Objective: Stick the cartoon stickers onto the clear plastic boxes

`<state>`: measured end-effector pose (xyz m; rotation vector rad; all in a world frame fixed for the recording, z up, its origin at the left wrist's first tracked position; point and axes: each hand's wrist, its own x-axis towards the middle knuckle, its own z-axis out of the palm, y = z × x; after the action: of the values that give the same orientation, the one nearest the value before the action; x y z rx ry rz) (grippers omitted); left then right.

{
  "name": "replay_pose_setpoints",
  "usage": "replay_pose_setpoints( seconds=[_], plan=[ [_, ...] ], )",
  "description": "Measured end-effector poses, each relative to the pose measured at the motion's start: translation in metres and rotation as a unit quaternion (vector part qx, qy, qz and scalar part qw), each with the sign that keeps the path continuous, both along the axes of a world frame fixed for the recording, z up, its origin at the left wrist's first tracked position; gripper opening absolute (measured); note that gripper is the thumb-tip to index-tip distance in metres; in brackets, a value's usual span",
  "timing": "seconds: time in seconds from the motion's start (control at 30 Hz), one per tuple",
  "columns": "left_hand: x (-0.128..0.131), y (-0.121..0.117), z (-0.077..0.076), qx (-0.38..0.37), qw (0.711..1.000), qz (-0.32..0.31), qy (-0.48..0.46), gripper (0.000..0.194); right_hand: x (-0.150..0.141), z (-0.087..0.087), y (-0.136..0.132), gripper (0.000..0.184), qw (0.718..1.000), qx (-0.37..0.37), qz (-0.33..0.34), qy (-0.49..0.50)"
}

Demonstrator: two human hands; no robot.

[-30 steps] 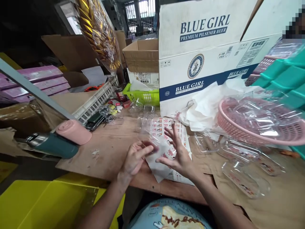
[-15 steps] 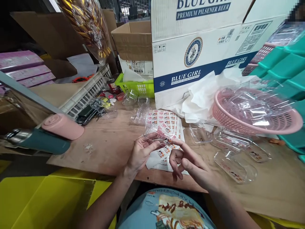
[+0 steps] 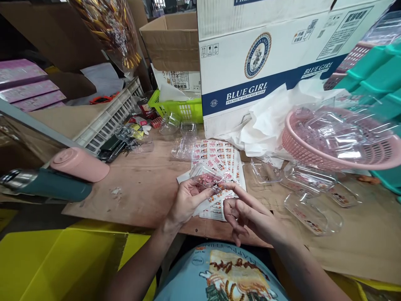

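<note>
My left hand [image 3: 187, 200] pinches a small clear plastic box [image 3: 200, 170] by its near edge, thumb towards me. Pink lettering and a small cartoon sticker [image 3: 216, 187] show on the box. At its right end, the outstretched index finger of my right hand [image 3: 252, 214] touches the plastic by the cartoon. The other fingers of that hand are loosely curled and apart, holding nothing. Beneath the box lie overlapping sticker sheets [image 3: 233, 156] with rows of orange and pink prints. Several stickered clear boxes [image 3: 308, 215] rest on the table to the right.
A pink basket [image 3: 293, 144] of clear plastic pieces stands at right, near teal bins [image 3: 372, 71]. A large beer carton [image 3: 232, 75] and crumpled white paper [image 3: 263, 125] are behind. Two bottles, one pink [image 3: 83, 164], one teal [image 3: 61, 184], lie at left.
The view has tilted slightly downward. The box in my left hand has turned so its pink lettering shows more clearly. The sheets beneath lie differently, with one edge now sticking out at left.
</note>
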<state>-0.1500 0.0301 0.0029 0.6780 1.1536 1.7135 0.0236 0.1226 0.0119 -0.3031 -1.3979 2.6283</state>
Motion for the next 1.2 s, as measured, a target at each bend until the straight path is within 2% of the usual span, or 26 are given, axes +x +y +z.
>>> replay_pose_setpoints(
  seconds=[0.4, 0.6, 0.7, 0.77, 0.8, 0.83, 0.87, 0.93, 0.97, 1.0, 1.03, 1.1, 1.13, 1.2],
  plan=[
    [-0.003, -0.001, -0.004, -0.001, 1.0, 0.007, 0.01, 0.021, -0.004, -0.001, 0.0, 0.053, 1.0, -0.006, -0.002, -0.014],
    [-0.002, -0.004, 0.001, -0.008, 1.0, -0.001, -0.019, 0.02, -0.007, 0.004, 0.0, 0.055, 0.999, 0.014, -0.012, -0.032],
    [0.002, -0.003, 0.003, -0.024, 0.998, 0.038, -0.033, 0.021, -0.009, 0.008, -0.002, 0.061, 0.997, 0.048, -0.015, -0.063],
    [0.006, 0.0, 0.001, -0.031, 0.996, 0.08, -0.027, 0.022, -0.009, 0.009, -0.005, 0.059, 0.987, 0.125, -0.033, -0.092],
    [0.008, 0.001, 0.0, -0.033, 0.994, 0.099, -0.025, 0.023, -0.009, 0.009, -0.007, 0.058, 0.974, 0.194, -0.05, -0.109],
    [0.009, 0.003, -0.001, -0.032, 0.993, 0.114, -0.023, 0.023, -0.009, 0.007, -0.009, 0.058, 0.948, 0.282, -0.077, -0.129],
    [0.01, 0.004, -0.002, -0.028, 0.991, 0.127, -0.021, 0.023, -0.009, 0.005, -0.012, 0.06, 0.905, 0.38, -0.117, -0.149],
    [0.01, 0.007, -0.004, -0.013, 0.989, 0.147, -0.02, 0.02, -0.009, 0.0, -0.017, 0.068, 0.785, 0.56, -0.198, -0.175],
    [0.01, 0.009, -0.005, -0.006, 0.988, 0.152, -0.021, 0.019, -0.01, -0.003, -0.019, 0.073, 0.725, 0.627, -0.223, -0.177],
    [0.01, 0.01, -0.005, 0.0, 0.988, 0.154, -0.024, 0.017, -0.01, -0.005, -0.021, 0.074, 0.678, 0.677, -0.229, -0.173],
    [0.011, 0.011, -0.005, 0.002, 0.988, 0.154, -0.029, 0.016, -0.011, -0.006, -0.023, 0.072, 0.645, 0.713, -0.218, -0.167],
    [0.013, 0.011, -0.002, 0.004, 0.988, 0.15, -0.044, 0.016, -0.013, -0.007, -0.024, 0.063, 0.616, 0.75, -0.183, -0.154],
    [0.015, 0.011, -0.001, 0.003, 0.988, 0.147, -0.052, 0.017, -0.013, -0.007, -0.023, 0.061, 0.613, 0.752, -0.187, -0.151],
    [0.02, 0.011, 0.001, -0.003, 0.99, 0.127, -0.057, 0.019, -0.01, -0.005, -0.016, 0.065, 0.628, 0.728, -0.238, -0.138]
  ],
)
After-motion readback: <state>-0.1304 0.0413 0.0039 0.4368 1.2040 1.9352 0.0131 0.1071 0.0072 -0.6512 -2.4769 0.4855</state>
